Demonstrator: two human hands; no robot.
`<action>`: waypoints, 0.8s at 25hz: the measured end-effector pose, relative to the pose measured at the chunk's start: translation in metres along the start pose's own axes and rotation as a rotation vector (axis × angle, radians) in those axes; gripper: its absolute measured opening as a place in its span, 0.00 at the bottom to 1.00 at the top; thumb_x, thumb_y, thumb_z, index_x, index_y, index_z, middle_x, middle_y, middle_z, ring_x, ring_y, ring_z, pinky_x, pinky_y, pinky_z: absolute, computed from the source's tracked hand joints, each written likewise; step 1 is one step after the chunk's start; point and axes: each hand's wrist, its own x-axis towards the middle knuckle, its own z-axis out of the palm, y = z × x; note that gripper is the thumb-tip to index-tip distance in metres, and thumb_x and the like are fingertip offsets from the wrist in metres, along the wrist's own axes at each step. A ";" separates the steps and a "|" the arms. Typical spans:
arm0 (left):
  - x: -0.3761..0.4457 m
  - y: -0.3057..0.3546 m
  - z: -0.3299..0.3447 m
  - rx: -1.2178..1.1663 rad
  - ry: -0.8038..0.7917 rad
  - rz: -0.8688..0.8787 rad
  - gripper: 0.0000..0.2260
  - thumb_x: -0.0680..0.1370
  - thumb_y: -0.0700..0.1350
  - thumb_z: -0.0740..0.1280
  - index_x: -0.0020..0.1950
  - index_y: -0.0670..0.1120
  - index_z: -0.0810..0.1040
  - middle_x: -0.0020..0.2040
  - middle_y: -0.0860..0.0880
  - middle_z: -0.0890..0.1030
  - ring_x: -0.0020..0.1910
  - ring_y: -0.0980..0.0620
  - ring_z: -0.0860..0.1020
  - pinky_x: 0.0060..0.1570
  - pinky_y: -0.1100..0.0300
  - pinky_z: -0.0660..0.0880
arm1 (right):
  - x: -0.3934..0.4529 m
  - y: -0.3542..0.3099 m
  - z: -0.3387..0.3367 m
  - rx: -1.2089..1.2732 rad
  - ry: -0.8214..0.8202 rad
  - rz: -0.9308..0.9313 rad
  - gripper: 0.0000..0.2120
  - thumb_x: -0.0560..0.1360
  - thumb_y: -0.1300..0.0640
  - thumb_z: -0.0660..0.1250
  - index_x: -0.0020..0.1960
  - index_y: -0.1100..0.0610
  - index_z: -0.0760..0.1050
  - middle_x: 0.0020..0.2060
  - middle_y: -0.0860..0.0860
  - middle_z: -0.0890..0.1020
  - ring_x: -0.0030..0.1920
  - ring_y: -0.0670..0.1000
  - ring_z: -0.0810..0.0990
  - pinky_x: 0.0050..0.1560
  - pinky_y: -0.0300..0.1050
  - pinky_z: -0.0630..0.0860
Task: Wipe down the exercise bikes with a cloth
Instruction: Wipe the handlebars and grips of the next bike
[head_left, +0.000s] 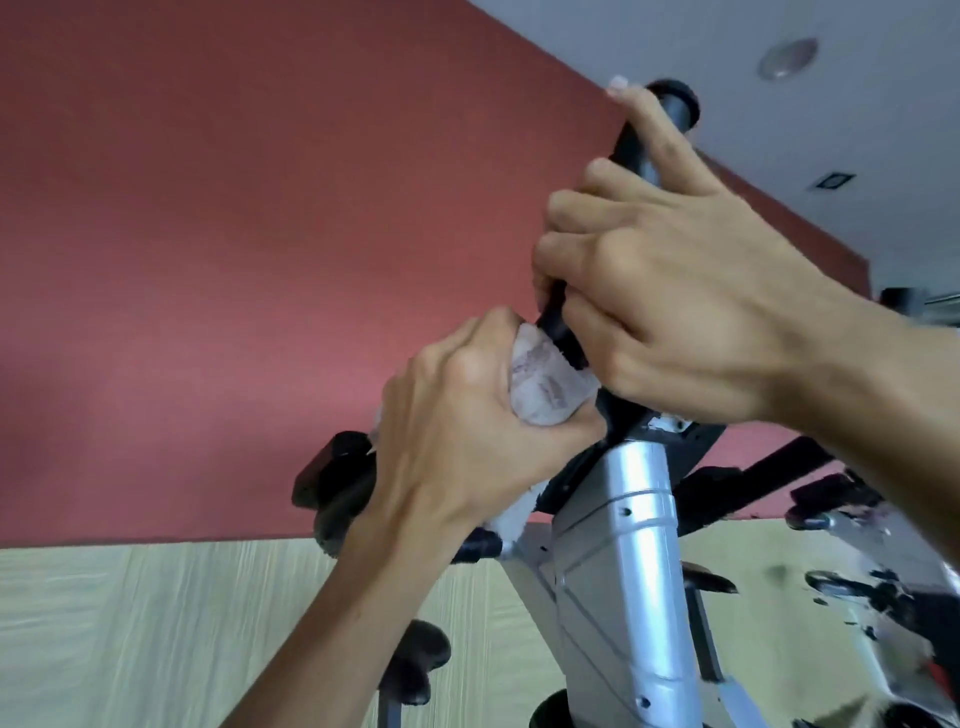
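A silver exercise bike (623, 545) stands in front of me, its black handlebar (670, 106) rising to the upper right. My right hand (685, 291) grips that handlebar, fingers curled round it and the index finger stretched along the bar toward its end cap. Just below, my left hand (467, 426) holds a bunched whitish cloth (540, 379) and presses it against the lower part of the bar, where it meets the silver post. Part of the cloth hangs out under my left wrist.
A red wall (234, 260) fills the background above a pale wood-look floor (130, 623). A black handlebar end (332, 467) sticks out at the left. Another silver bike (883, 597) stands at the right. Black knobs (421, 654) sit low on the frame.
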 end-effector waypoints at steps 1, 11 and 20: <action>0.000 0.000 -0.001 -0.014 -0.002 0.006 0.19 0.63 0.61 0.71 0.36 0.53 0.64 0.29 0.56 0.71 0.28 0.53 0.71 0.28 0.57 0.69 | -0.004 -0.004 0.001 0.009 0.003 0.028 0.17 0.73 0.58 0.48 0.40 0.57 0.75 0.36 0.50 0.72 0.45 0.54 0.72 0.80 0.56 0.35; -0.003 -0.004 0.006 0.138 0.124 0.071 0.23 0.66 0.69 0.68 0.42 0.50 0.74 0.43 0.45 0.80 0.44 0.37 0.78 0.41 0.51 0.72 | -0.059 -0.024 0.016 0.186 0.080 0.253 0.41 0.70 0.77 0.50 0.81 0.55 0.58 0.81 0.47 0.57 0.81 0.45 0.50 0.79 0.53 0.35; 0.002 0.014 0.010 0.245 0.182 0.192 0.27 0.78 0.67 0.64 0.60 0.44 0.74 0.56 0.42 0.82 0.56 0.36 0.80 0.43 0.52 0.65 | -0.053 -0.041 0.025 0.432 0.252 0.443 0.40 0.70 0.77 0.49 0.80 0.56 0.62 0.80 0.44 0.60 0.79 0.41 0.54 0.71 0.24 0.49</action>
